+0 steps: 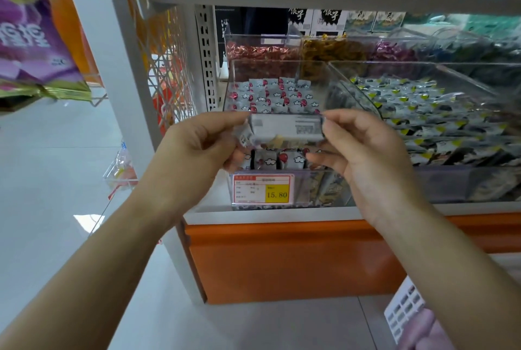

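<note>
A small grey-white snack packet [284,128] with a printed code on its back is held flat between both hands, in front of a clear plastic bin [315,192]. My left hand [203,141] pinches its left end. My right hand [363,146] pinches its right end. The bin holds many like packets [279,96] with red balloons and white clouds on them. A red and yellow price tag [263,190] reading 15.80 is fixed to the bin's front wall.
A second clear bin [479,183] to the right holds black, white and yellow packets. Further bins of wrapped sweets [262,52] stand behind. The white shelf frame [118,68] rises at left, an orange base panel [282,259] below. Purple bags [31,34] hang far left.
</note>
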### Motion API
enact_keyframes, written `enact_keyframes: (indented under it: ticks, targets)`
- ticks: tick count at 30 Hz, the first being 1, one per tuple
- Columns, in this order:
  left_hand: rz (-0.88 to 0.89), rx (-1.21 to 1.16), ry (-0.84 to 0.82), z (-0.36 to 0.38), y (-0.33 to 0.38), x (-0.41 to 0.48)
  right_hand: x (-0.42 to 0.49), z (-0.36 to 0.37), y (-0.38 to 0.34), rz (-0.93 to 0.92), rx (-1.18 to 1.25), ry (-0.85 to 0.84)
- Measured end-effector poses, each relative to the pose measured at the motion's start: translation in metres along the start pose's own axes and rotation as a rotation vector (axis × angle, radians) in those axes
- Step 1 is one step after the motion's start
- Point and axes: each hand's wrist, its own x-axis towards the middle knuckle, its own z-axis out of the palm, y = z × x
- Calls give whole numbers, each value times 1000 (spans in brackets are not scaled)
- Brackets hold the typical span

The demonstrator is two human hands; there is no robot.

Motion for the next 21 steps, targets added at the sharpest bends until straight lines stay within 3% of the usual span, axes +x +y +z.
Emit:
enact_keyframes:
  ticks: [4, 9, 21]
  targets:
    - [-95, -33, -88, 1, 1, -1, 1, 0, 3, -45, -19, -48]
    - [-42, 18, -21, 3, 6, -3, 1, 0, 5, -94, -104, -164]
    - [40, 214, -69, 3, 7, -4, -1, 2, 2, -240, -332, -41]
